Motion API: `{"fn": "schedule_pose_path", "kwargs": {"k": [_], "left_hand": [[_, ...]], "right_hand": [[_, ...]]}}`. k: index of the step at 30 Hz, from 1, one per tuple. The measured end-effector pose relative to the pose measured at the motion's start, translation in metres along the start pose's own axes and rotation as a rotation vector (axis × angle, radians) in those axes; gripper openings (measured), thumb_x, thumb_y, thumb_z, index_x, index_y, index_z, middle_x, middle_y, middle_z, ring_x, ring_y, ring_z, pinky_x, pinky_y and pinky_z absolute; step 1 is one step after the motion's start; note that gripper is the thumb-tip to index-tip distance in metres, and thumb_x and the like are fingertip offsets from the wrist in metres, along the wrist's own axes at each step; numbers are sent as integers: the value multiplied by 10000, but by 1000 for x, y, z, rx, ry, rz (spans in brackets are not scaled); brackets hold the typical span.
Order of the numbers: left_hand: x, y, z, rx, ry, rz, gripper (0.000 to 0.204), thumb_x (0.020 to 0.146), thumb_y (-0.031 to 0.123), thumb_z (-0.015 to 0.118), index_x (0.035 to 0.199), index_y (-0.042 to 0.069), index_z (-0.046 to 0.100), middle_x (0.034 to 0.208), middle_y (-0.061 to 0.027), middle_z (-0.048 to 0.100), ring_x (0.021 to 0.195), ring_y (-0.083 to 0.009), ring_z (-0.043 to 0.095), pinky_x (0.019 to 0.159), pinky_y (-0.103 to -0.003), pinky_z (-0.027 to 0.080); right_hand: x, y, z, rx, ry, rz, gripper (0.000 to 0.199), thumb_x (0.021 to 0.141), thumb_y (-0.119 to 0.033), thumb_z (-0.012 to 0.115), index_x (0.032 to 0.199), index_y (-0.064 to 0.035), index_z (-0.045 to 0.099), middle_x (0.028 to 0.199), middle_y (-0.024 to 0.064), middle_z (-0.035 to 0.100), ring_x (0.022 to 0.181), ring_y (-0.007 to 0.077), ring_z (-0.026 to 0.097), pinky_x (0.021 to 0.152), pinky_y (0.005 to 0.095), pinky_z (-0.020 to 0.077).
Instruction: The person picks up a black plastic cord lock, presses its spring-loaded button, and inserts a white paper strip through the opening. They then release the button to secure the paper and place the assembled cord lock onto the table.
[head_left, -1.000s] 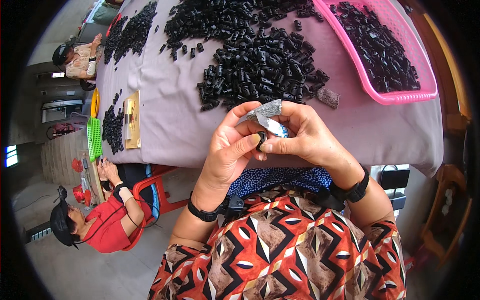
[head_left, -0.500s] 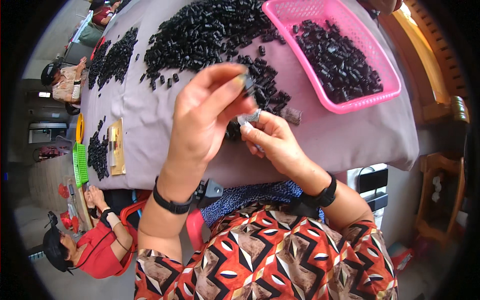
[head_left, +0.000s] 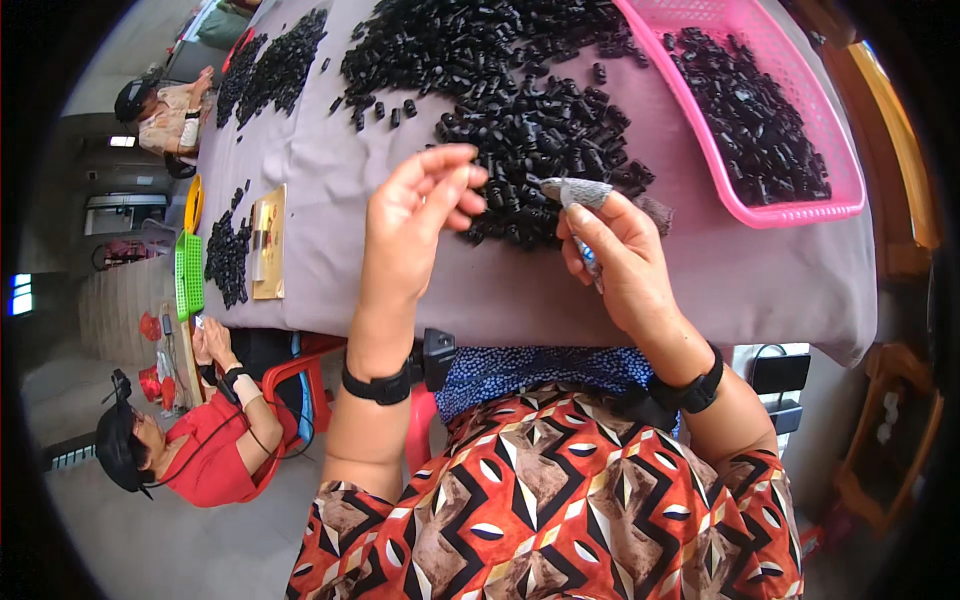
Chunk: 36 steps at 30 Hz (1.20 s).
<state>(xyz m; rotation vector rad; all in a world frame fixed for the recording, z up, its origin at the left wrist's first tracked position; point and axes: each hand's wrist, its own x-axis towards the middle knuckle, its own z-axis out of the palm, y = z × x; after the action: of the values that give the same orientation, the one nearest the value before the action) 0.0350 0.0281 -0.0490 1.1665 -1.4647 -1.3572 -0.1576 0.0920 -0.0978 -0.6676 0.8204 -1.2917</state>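
My left hand (head_left: 418,215) is raised over the near edge of a heap of small black cylindrical plastic parts (head_left: 535,140). Its fingers are loosely curled and apart, with no part visible between them. To its right, my right hand (head_left: 625,255) is closed on a slim tool with a blue handle (head_left: 588,258), most of it hidden in the palm. A grey wrapping (head_left: 585,192) covers the index finger, and its thumb presses against it. The tool's tip is too small to make out clearly against the black parts.
A pink plastic basket (head_left: 740,213) of black parts stands at the right. More black parts (head_left: 285,70) lie far left, near a yellowish packet (head_left: 268,245) and a green basket (head_left: 188,275). A mottled roll (head_left: 657,214) lies beyond my right hand. Two people sit at the left.
The black part between my left thumb and fingers is gone from them, and those fingers have loosened. My hands have moved apart. The whole view has shifted, placing the table further right.
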Motion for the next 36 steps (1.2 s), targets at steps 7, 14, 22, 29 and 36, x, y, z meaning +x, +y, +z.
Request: {"fn": "schedule_pose_path", "kwargs": {"k": [7, 14, 22, 29, 36], "left_hand": [[-42, -39, -18, 380, 129, 19, 141, 866, 42, 617, 1002, 18, 647, 896, -19, 638, 713, -49, 556, 625, -178, 446], [-36, -32, -9, 646, -20, 79, 180, 776, -24, 642, 949, 16, 609, 771, -64, 510, 596, -135, 520, 567, -260, 434], [-31, -40, -14, 684, -25, 124, 204, 779, -24, 642, 975, 0, 593, 768, -60, 502, 613, -127, 522, 568, -244, 440], [-43, -22, -11, 31, 48, -127, 118, 883, 96, 614, 983, 35, 598, 893, -22, 607, 696, -86, 567, 630, -201, 462], [-54, -17, -9, -593, -105, -283, 242, 895, 149, 599, 1092, 14, 560, 902, -80, 583, 691, -131, 555, 620, -226, 461]], "right_hand": [[-3, 3, 5, -132, 2, -3, 218, 922, -197, 570, 1065, -33, 583, 786, -13, 571, 596, 26, 491, 483, 165, 354], [-6, 3, 6, -184, -14, 21, 203, 917, -190, 575, 1046, -33, 594, 777, -22, 568, 599, 21, 488, 490, 162, 356], [-6, 0, 5, -177, -65, 3, 225, 912, -164, 579, 1081, -16, 594, 784, -24, 560, 625, 24, 468, 530, 172, 370], [-8, -2, 7, -194, -151, 12, 268, 871, -66, 616, 1126, 6, 572, 943, 1, 608, 851, 50, 547, 746, 210, 464], [-8, 2, 9, -203, -192, -3, 292, 853, -34, 628, 1134, 14, 563, 1015, 25, 611, 929, 70, 555, 848, 235, 455]]}}
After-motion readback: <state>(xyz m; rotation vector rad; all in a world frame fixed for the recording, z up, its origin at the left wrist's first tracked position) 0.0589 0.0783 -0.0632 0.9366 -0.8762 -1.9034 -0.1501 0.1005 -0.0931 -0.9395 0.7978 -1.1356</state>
